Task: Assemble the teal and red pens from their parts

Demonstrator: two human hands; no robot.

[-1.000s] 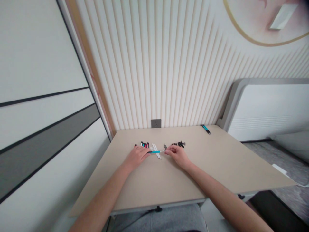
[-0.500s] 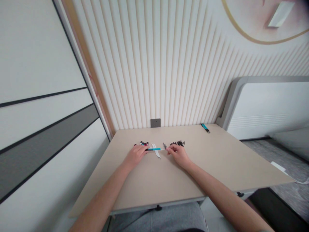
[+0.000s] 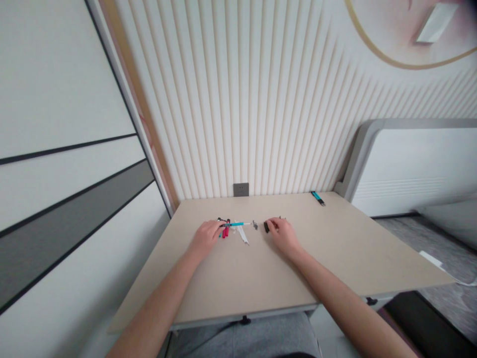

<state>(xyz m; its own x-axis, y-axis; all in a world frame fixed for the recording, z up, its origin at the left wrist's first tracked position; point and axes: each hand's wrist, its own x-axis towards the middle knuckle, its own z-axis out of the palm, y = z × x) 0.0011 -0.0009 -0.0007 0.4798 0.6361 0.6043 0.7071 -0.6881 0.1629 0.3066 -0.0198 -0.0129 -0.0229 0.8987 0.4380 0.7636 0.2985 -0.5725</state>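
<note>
My left hand (image 3: pixel 204 237) is closed round the dark end of a blue pen barrel (image 3: pixel 237 224). A thin white refill sticks out of the barrel's right end. Below that hand lie red pen barrels (image 3: pixel 225 231), partly covered by the fingers. White refills (image 3: pixel 243 234) rest in the middle of the table, beside a small pile of grey springs (image 3: pixel 255 225). My right hand (image 3: pixel 283 234) is over the black pen parts, its thumb and fingers pinched at a short black pen part (image 3: pixel 266 227). The hand hides most of the other black parts.
Assembled blue and black pens (image 3: pixel 318 198) lie at the back right of the beige table (image 3: pixel 246 283). A ribbed wall with a dark socket (image 3: pixel 241 189) stands behind it. To the left is a white cabinet (image 3: pixel 74 238), to the right a bed headboard (image 3: pixel 413 164).
My right hand has left the refill's tip and moved right onto the black parts. My left hand has shifted slightly left with the blue pen barrel, uncovering the red barrels.
</note>
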